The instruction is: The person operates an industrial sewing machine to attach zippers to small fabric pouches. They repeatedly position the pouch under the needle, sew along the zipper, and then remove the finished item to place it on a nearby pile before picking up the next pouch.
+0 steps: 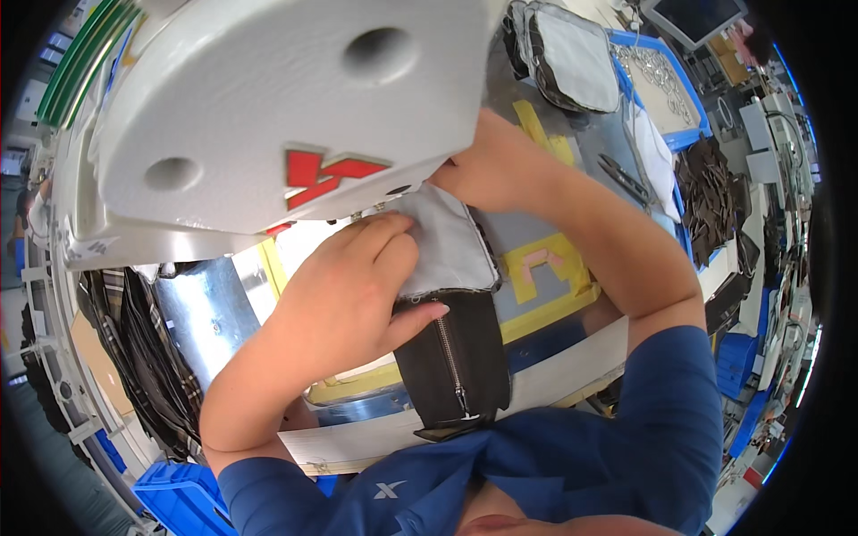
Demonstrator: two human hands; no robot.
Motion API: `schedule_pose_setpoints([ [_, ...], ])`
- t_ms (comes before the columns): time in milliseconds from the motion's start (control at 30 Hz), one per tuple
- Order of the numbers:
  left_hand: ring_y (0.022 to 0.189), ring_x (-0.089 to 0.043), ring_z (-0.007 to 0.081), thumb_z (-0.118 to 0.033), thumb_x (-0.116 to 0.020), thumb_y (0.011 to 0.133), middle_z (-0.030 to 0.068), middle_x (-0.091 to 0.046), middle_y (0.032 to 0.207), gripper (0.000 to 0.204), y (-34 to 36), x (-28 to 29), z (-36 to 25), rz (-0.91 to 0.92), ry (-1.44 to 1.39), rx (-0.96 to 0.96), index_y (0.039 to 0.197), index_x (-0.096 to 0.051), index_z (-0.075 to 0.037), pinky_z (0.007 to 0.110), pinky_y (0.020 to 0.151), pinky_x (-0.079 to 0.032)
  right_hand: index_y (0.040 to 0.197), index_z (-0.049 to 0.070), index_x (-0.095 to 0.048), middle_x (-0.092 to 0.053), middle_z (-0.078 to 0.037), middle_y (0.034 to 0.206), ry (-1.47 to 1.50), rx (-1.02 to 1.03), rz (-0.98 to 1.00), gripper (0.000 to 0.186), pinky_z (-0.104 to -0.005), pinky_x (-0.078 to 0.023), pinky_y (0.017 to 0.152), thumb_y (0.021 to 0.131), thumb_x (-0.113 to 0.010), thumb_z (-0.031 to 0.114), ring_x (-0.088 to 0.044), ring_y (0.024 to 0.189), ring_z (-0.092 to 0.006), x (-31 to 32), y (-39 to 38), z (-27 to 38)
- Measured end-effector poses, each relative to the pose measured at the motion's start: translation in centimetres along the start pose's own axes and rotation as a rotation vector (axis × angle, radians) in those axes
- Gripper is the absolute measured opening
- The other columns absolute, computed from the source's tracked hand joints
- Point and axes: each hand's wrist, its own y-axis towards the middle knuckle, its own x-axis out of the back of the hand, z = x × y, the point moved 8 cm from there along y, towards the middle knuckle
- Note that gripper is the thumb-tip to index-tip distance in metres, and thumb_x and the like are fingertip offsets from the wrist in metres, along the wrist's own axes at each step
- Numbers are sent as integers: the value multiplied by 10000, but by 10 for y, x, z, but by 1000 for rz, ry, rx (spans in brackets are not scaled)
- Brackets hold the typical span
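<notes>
A white sewing machine [268, 107] fills the upper part of the view and hides its own needle area. Under its front edge lies a fabric piece with a pale grey lining [442, 246] and dark edges. A dark panel with a metal zipper [450, 357] hangs from it toward my body. My left hand [353, 281] lies on the lining's left side, fingers extended and bent slightly, thumb stretched over the top of the dark panel. At the far end of the piece is my right hand [487, 170], its fingers mostly hidden behind the machine.
Stacked grey-and-dark pieces [576, 58] lie at the far right, beside a blue tray [702, 125] of small metal parts. Thread snips [623, 179] rest near my right forearm. Yellow tape [545, 268] marks the table. Dark plaid cloth [143, 357] hangs at left, above a blue bin [179, 496].
</notes>
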Motion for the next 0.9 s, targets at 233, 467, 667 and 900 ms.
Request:
schedule_pose_setpoints([
  [233, 1225, -655, 441, -343, -868, 848, 250, -620, 1446, 745, -2, -13, 2, 64, 87, 24, 1455, -589, -15, 475, 1084, -530, 891, -32, -776, -740, -244, 849, -77, 44, -67, 267, -548, -554, 819, 913, -716, 227, -717, 894, -459, 4, -4, 11],
  [467, 1218, -665, 429, -355, -854, 868, 255, -601, 1466, 765, -5, -11, 3, 180, 135, 89, 1520, -578, -65, 464, 1080, -531, 836, -50, -745, -728, -257, 848, -11, 8, -76, 267, -561, -551, 801, 902, -682, 200, -709, 878, -467, 0, 0, 18],
  [667, 1186, -684, 434, -361, -859, 863, 299, -597, 1448, 797, -7, -14, -1, 216, 206, 130, 1578, -564, -172, 458, 1048, -546, 814, -54, -736, -723, -262, 848, -85, 10, -131, 241, -564, -559, 776, 879, -631, 154, -704, 850, -480, -12, 3, 16],
  [900, 1145, -692, 430, -338, -873, 850, 312, -597, 1426, 837, -8, -17, -3, 195, 254, 105, 1600, -537, -180, 470, 1006, -562, 801, -32, -739, -716, -244, 815, 5, -52, -56, 232, -556, -567, 775, 879, -649, 167, -705, 840, -479, -1, -4, 25],
])
